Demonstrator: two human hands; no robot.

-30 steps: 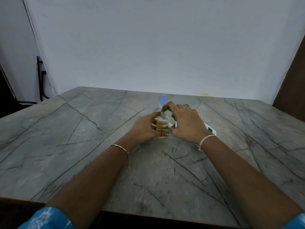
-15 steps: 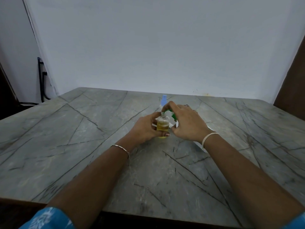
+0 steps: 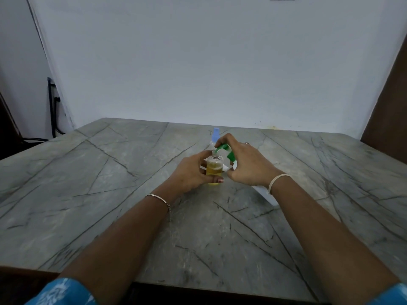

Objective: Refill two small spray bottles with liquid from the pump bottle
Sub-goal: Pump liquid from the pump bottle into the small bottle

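Left hand [image 3: 191, 172] grips the bottle [image 3: 214, 168] upright at mid-bench [image 3: 110, 194]. Right hand [image 3: 246, 166], curled round the pump bottle [image 3: 262, 191], which leans in from the right, holds the spout [image 3: 222, 148] over the bottle's open neck.

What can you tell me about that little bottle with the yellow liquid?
The small bottle is clear, plastic by its look, upright on the grey table, cap off. Yellow liquid fills most of its body. The left hand grips its side; the green spout of the pump bottle, held tilted by the right hand, sits at its open neck.
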